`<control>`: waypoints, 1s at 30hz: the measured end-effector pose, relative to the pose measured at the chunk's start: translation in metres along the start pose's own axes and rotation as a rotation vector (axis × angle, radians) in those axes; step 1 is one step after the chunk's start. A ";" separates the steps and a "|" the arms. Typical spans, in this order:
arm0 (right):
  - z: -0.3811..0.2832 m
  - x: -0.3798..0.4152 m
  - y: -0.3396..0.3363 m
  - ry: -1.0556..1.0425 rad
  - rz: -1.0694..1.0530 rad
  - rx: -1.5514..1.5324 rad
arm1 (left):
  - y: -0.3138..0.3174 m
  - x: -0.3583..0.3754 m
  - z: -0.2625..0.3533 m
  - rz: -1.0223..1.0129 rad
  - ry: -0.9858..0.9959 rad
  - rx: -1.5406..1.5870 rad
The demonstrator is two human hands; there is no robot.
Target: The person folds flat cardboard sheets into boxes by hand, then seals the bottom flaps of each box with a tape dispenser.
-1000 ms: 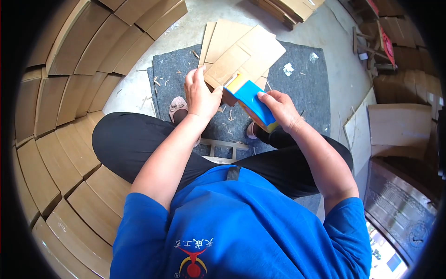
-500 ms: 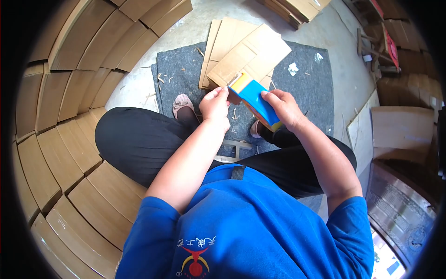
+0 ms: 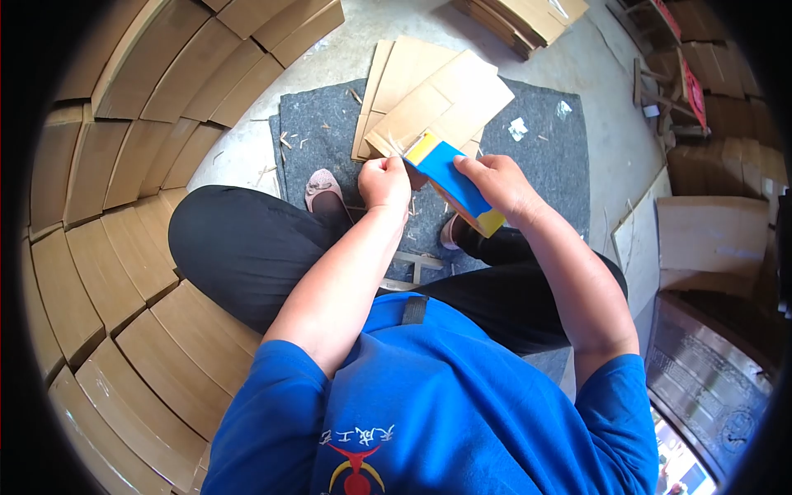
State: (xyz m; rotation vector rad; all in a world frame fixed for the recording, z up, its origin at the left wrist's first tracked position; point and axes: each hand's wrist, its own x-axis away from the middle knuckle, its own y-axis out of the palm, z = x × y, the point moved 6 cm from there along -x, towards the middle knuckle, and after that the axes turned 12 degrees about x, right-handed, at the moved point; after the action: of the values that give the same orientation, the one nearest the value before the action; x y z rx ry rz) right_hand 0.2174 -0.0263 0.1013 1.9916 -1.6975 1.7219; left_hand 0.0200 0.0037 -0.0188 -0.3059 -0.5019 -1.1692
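Note:
A small blue-and-yellow box (image 3: 459,179) is held tilted above the floor mat, between my hands. My right hand (image 3: 501,188) grips it from the right, with the thumb lying on the blue face. Its brown side faces down and left. My left hand (image 3: 385,181) is closed at the box's left end, beside the yellow part. What the left fingers pinch is hidden behind the fist. Just beyond the box, several flat cardboard pieces (image 3: 441,99) lie fanned out on the dark grey mat (image 3: 540,157).
Brown cartons (image 3: 124,289) are stacked along my left side. More flat cardboard (image 3: 528,21) is piled at the back. Scraps of paper (image 3: 517,128) litter the mat. On the right are a brown carton (image 3: 711,239) and a clear plastic-like sheet (image 3: 701,367).
My left hand has turned, and its fingers have curled into a tighter fist by the box's end. The right hand has shifted slightly up and left, showing more yellow at the lower end.

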 end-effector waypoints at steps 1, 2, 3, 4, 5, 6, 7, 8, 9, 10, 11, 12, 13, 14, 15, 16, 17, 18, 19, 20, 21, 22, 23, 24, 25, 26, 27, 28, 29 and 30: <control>0.000 0.000 0.002 0.001 0.000 -0.003 | -0.001 0.003 0.006 -0.028 -0.064 0.074; 0.001 -0.001 0.002 0.013 0.016 0.025 | -0.002 0.006 0.013 -0.031 -0.120 0.110; 0.002 -0.003 0.002 0.021 0.037 0.053 | -0.003 0.003 0.012 -0.014 -0.163 0.144; 0.003 -0.005 0.004 0.008 0.059 0.076 | -0.004 -0.001 0.010 0.004 -0.204 0.180; 0.005 -0.006 0.005 -0.004 0.081 0.098 | -0.009 -0.003 0.011 0.031 -0.182 0.137; 0.005 -0.006 0.005 -0.007 0.083 0.104 | -0.014 -0.007 0.011 0.016 -0.165 0.059; 0.006 -0.005 0.005 -0.007 0.086 0.101 | -0.018 -0.013 0.010 0.000 -0.150 -0.021; 0.007 -0.004 0.005 -0.022 0.073 0.086 | -0.023 -0.017 0.011 -0.022 -0.111 -0.112; 0.007 -0.003 0.006 -0.035 0.059 0.070 | -0.026 -0.014 0.025 0.007 0.035 -0.261; 0.010 -0.001 0.008 -0.030 0.061 0.062 | -0.027 -0.008 0.040 0.033 0.181 -0.409; 0.011 0.000 0.010 -0.056 0.076 0.045 | -0.024 -0.006 0.052 0.013 0.333 -0.477; 0.011 0.001 0.011 -0.082 0.091 0.029 | -0.017 -0.007 0.068 -0.079 0.555 -0.525; 0.014 0.001 0.012 -0.077 0.092 0.026 | -0.007 0.004 0.091 -0.172 0.777 -0.567; 0.015 0.001 0.013 -0.090 0.085 0.026 | 0.006 0.017 0.108 -0.227 0.957 -0.665; 0.015 0.000 0.013 -0.104 0.078 0.025 | 0.019 0.021 0.120 -0.410 1.042 -0.744; 0.016 0.001 0.013 -0.099 0.082 0.022 | 0.033 0.021 0.125 -0.598 1.124 -0.820; 0.016 0.002 0.014 -0.093 0.076 0.030 | 0.046 0.020 0.125 -0.815 1.073 -0.876; 0.016 0.002 0.013 -0.088 0.071 0.037 | 0.057 0.015 0.124 -0.976 1.024 -0.992; 0.016 0.002 0.011 -0.086 0.077 0.030 | 0.066 0.010 0.121 -1.139 0.966 -1.110; 0.015 0.003 0.012 -0.111 0.074 0.041 | 0.075 0.004 0.122 -1.203 0.951 -1.146; 0.015 0.004 0.013 -0.133 0.068 0.051 | 0.084 -0.002 0.123 -1.220 0.955 -1.095; 0.015 0.006 0.014 -0.127 0.045 0.047 | 0.092 -0.006 0.122 -1.241 0.953 -1.044; 0.019 0.005 0.018 -0.112 0.043 0.033 | 0.101 -0.011 0.118 -1.283 0.945 -1.032; 0.020 0.003 0.021 -0.139 0.053 0.020 | 0.106 -0.009 0.115 -1.303 0.937 -1.033; 0.021 0.002 0.024 -0.166 0.061 0.007 | 0.110 -0.007 0.111 -1.276 1.020 -1.130; 0.025 0.000 0.025 -0.152 0.059 -0.001 | 0.114 -0.007 0.108 -1.241 1.106 -1.225; 0.027 0.001 0.025 -0.133 0.047 -0.040 | 0.116 -0.012 0.099 -1.253 1.146 -1.352; 0.029 0.002 0.025 -0.115 0.038 -0.077 | 0.116 -0.015 0.092 -1.271 1.137 -1.348; 0.032 0.000 0.023 -0.080 0.024 -0.086 | 0.117 -0.019 0.090 -1.215 1.209 -1.354; 0.031 0.001 0.021 -0.070 0.018 -0.093 | 0.117 -0.019 0.093 -1.156 1.280 -1.359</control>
State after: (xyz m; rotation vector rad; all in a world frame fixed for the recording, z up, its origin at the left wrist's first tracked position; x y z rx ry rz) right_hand 0.2237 -0.0541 0.0773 2.0251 -1.7870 1.5655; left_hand 0.1033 0.1068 0.0531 -0.3174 1.5472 -2.3626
